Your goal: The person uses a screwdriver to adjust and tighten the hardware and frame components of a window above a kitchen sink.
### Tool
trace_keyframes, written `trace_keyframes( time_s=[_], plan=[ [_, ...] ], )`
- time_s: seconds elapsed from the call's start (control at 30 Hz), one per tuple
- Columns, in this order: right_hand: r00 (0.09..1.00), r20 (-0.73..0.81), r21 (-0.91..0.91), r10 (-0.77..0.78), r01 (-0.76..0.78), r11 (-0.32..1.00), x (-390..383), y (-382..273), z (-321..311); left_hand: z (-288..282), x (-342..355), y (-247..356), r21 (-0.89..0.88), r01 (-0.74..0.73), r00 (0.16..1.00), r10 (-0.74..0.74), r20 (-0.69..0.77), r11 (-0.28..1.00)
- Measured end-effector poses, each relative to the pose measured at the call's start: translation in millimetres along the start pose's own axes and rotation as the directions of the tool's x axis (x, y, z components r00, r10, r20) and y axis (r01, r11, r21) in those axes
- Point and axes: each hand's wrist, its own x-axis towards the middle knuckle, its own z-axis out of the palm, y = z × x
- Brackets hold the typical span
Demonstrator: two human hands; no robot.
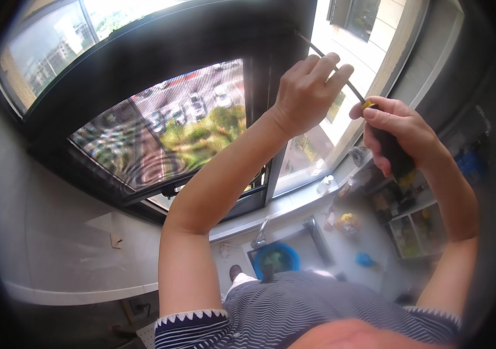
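Observation:
A long screwdriver (350,86) with a black and yellow handle (395,152) slants up to the dark window frame (283,52). Its tip meets the frame near the upper right corner, though dim light hides any screw there. My right hand (402,125) is wrapped round the handle, thumb by the yellow collar. Higher up, my left hand (309,93) has its fingers curled about the thin metal shaft, beside the frame's right edge. A fine screen mesh (201,125) fills the frame, to the left of my left hand.
Below the window are a sink (312,241) with a blue basin (291,250) in it and a faucet (261,232). A blue item (364,259) lies on the counter. Shelves (411,232) stand at the lower right. A pale wall panel with a socket (116,240) is at the left.

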Motion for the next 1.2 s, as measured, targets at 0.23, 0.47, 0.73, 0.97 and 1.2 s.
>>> trace_keyframes(
  time_s=[0.23,0.47,0.73,0.97,1.2],
  plan=[
    [1.000,-0.014,-0.007,-0.012,0.012,1.000,-1,-3,-1,7,1,-7,-0.065,0.043,0.996,-0.048,-0.076,0.997],
    [1.000,0.015,-0.041,-0.003,0.003,0.999,-2,-4,-3,-14,14,-61,0.245,0.092,0.988,-0.058,-0.141,0.965],
    [0.987,-0.074,-0.190,-0.143,0.127,0.973,-5,-5,0,-20,33,-57,0.289,0.104,0.992,-0.077,-0.104,0.952],
    [0.979,-0.101,-0.464,-0.179,0.113,0.878,-7,-20,-4,-18,30,-57,0.277,0.112,0.989,-0.081,-0.120,0.954],
    [0.992,-0.061,-0.539,-0.106,0.057,0.840,-4,-23,-1,-18,32,-57,0.268,0.120,0.987,-0.087,-0.132,0.956]
  ],
)
